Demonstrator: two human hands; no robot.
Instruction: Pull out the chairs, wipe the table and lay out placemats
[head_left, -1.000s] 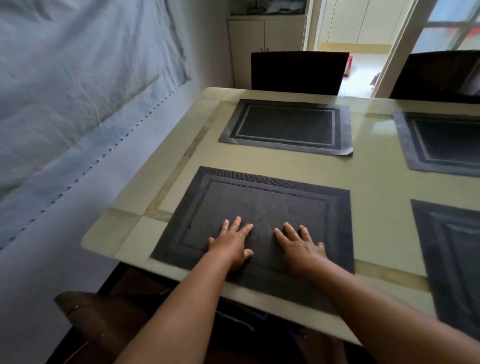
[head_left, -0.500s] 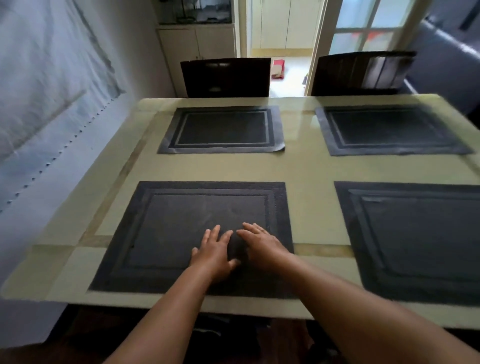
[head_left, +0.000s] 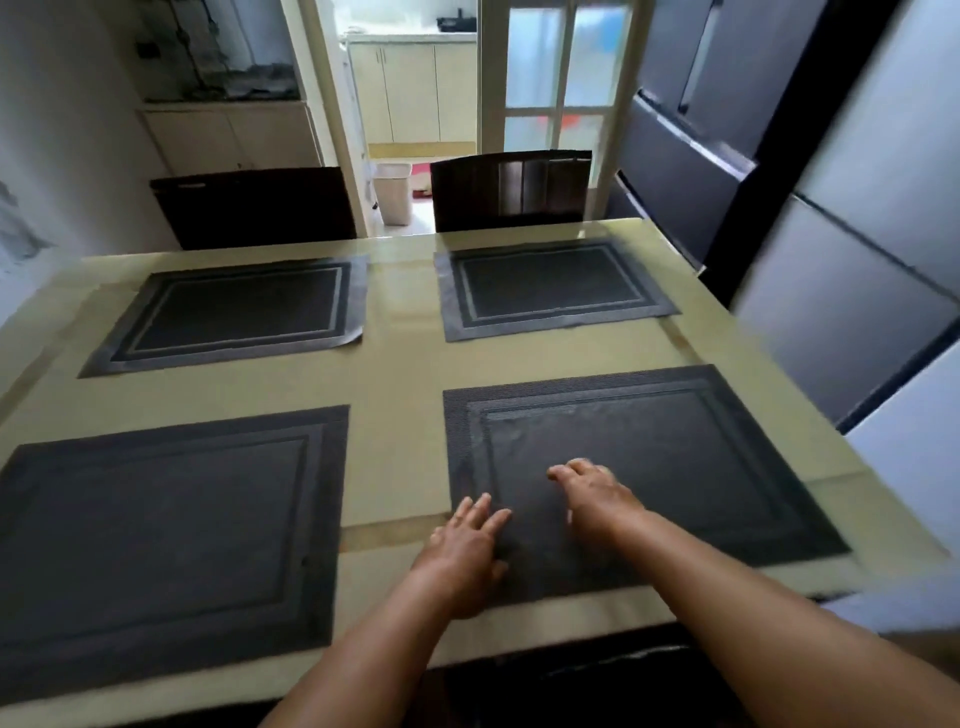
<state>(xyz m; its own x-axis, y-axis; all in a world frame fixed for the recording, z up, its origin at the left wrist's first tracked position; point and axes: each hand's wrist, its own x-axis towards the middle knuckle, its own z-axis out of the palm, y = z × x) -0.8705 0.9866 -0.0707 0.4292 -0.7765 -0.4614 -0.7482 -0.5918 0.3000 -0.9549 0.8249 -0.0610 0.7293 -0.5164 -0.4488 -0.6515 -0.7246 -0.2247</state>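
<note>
Near-right placemat (head_left: 675, 467): dark, woven, rectangular, with a raised inner border; lies flat on the near right quarter of the table (head_left: 395, 415), its near edge close to the table's near edge.

Left hand (head_left: 460, 553): palm down at the mat's near left corner, fingers straight and slightly spread, the tips over the mat's left border and the palm over its near left corner. It grips nothing.

Right hand (head_left: 597, 496): palm down over the mat's inner panel, a little farther in than the left, fingers loosely extended. Motion blur leaves it unclear whether the fingertips press the mat or hang just above it; nothing is held in it.

Near-left placemat (head_left: 166, 535): same pattern, flat on the near left quarter, apart from both hands.

Far-left placemat (head_left: 234, 312): flat, its near right corner curled up slightly.

Far-right placemat (head_left: 550, 286): flat, across from the near-right one.

Table: pale yellow-green glossy top with tan inlaid bands near the edges.

Left chair (head_left: 249, 208) and right chair (head_left: 511, 189): dark, standing at the far side of the table, one behind each far mat.

Beyond: a doorway with a beige bin (head_left: 393, 192) on the floor; pale cabinets (head_left: 228, 137) at far left; a dark glass-fronted unit (head_left: 779, 182) along the right.
</note>
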